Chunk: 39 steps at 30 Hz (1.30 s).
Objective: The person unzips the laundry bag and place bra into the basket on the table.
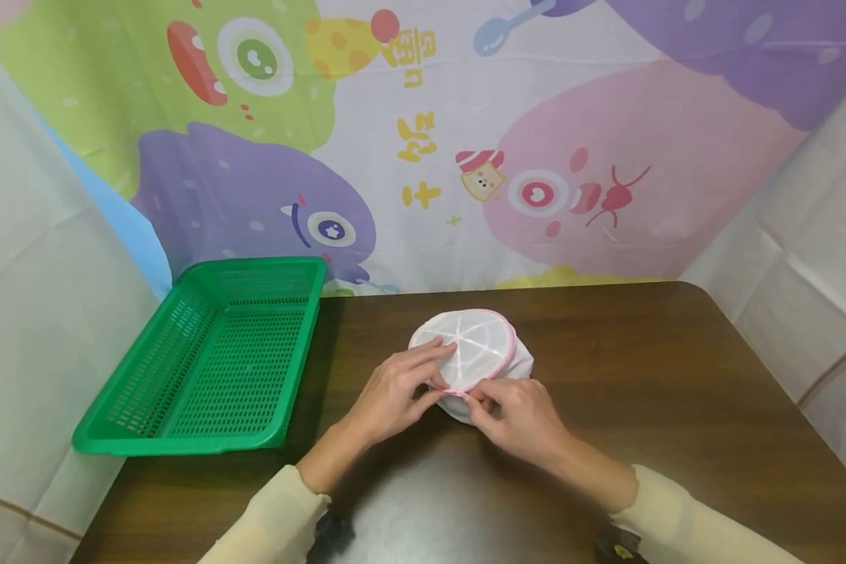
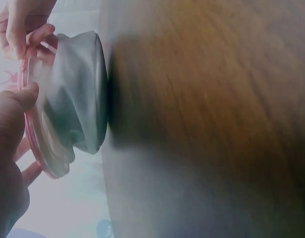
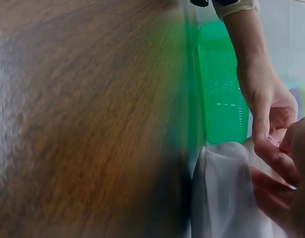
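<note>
A round white mesh laundry bag [image 1: 482,337] with pink edging [image 1: 511,352] stands on the table in front of me. My left hand [image 1: 395,392] grips its near rim, thumb at the edging and fingers spread over the lid. Close beside it, my right hand [image 1: 525,415] pinches the same pink edge between thumb and index finger. In the left wrist view the bag's soft side [image 2: 80,94] looks creased between lid and base. The right wrist view has the fingertips of both hands meeting at the rim, and they hide the pinched bit of edging.
A green plastic basket [image 1: 299,376] with slotted sides and base stands at the left of the dark wooden table [image 1: 641,376]. Behind the table hangs a cartoon-printed cloth [image 1: 423,235]. Pale panels [image 1: 804,258] close off both sides.
</note>
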Available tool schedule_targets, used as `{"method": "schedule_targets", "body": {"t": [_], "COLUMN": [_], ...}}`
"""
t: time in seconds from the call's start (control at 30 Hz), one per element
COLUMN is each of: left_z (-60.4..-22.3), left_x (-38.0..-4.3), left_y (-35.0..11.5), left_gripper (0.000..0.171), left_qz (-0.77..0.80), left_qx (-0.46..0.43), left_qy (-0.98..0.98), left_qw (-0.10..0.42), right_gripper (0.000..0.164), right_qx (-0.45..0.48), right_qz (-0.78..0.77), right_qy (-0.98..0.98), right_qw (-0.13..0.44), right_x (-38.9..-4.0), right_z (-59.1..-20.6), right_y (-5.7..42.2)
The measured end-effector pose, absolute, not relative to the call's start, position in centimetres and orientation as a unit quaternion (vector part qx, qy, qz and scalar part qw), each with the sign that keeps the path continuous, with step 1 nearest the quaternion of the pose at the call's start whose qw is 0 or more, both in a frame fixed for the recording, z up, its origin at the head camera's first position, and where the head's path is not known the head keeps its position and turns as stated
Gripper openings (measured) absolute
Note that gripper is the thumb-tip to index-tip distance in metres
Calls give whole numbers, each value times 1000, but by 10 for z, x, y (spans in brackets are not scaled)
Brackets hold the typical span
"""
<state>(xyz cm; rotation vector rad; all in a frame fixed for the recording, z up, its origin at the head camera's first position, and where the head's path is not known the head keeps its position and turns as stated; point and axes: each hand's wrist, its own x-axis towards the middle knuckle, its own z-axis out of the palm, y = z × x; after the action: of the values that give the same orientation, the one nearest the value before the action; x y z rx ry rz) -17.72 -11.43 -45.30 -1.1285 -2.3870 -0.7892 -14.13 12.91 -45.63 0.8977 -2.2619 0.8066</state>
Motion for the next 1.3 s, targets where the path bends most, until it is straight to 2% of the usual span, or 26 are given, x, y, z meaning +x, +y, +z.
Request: {"method": "schedule_targets", "body": {"t": [1.3], "left_z": [-454], "left_x": [-180], "left_y": [-117], "left_gripper": [21], "left_qz": [-287], "left_qx": [-413], "left_qy": [-840], "left_qw": [204], "right_gripper": [19], "right_qx": [341], "right_qz": [307], "right_qy": [-838], "right_qw": [294], "right_x": [-143], "right_z": [-457], "right_y": [129]}}
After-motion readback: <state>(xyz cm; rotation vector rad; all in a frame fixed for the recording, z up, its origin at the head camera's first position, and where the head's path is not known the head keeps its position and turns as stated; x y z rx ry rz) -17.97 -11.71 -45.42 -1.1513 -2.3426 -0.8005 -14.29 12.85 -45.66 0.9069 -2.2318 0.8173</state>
